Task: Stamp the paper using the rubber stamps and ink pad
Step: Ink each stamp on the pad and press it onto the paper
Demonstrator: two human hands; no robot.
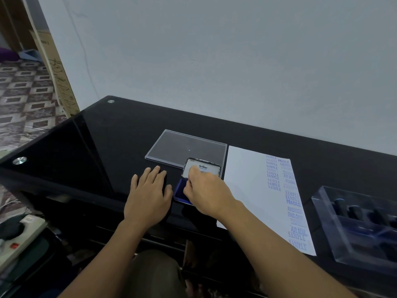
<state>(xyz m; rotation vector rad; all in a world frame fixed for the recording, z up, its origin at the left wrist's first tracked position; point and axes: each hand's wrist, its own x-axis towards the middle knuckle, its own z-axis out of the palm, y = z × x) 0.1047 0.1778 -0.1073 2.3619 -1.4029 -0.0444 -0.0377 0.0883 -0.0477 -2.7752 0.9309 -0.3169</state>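
Observation:
An open ink pad (180,188) with a blue pad lies on the black glass table, its Artline lid (204,166) tilted up behind it. My right hand (206,190) covers the pad with fingers curled, one fingertip touching the lid's lower left; anything in its grip is hidden. My left hand (148,196) rests flat on the table just left of the pad, fingers spread, holding nothing. To the right of the pad lies a white paper sheet (242,179), with blue stamped words such as SAMPLE, FRAGILE and AIR MAIL down its right side. Black-handled rubber stamps (341,206) lie in a tray at the far right.
The clear plastic tray (322,203) holding the stamps sits beyond the paper's right edge. A clear flat cover (184,147) lies behind the ink pad. The wall runs close behind the table. A power strip (23,231) sits low at the left, beside the table (107,136).

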